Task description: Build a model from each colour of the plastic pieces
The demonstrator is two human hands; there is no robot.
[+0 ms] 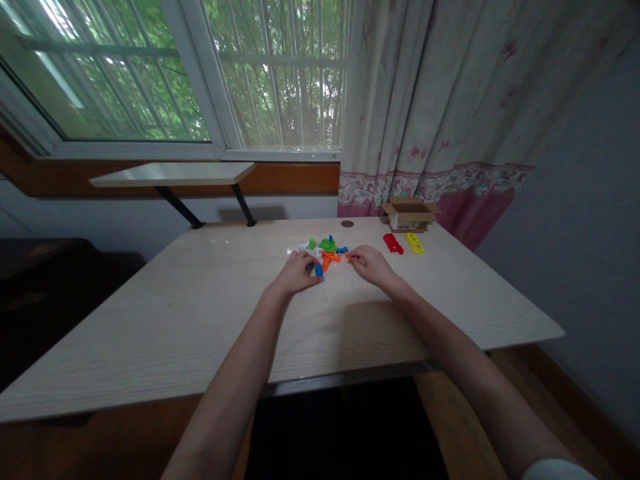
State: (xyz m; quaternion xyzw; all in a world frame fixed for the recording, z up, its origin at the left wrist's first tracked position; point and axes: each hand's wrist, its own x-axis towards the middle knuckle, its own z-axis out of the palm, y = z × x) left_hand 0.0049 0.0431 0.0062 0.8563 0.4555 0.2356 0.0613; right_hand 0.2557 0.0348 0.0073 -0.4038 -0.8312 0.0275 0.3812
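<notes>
On the table, my left hand [295, 272] curls around a blue plastic piece [319, 270], with the thumb in front and the fingers behind it. My right hand [374, 267] has its fingertips pinched together at a small orange plastic piece [347, 255], mostly covered by the fingers. Between my hands lie orange plastic parts [330, 259]. Just behind them sit a green plastic part [328, 245] with blue on top and another blue piece [342, 250]. A small green block [312, 243] and white parts [303, 247] lie behind my left hand.
To the right lie a red plastic piece [393, 243] and a yellow one [415, 243]. An open cardboard box [411, 217] stands at the back right of the table [210, 320]. A raised shelf [175, 175] on black legs rises at the back left, before the window.
</notes>
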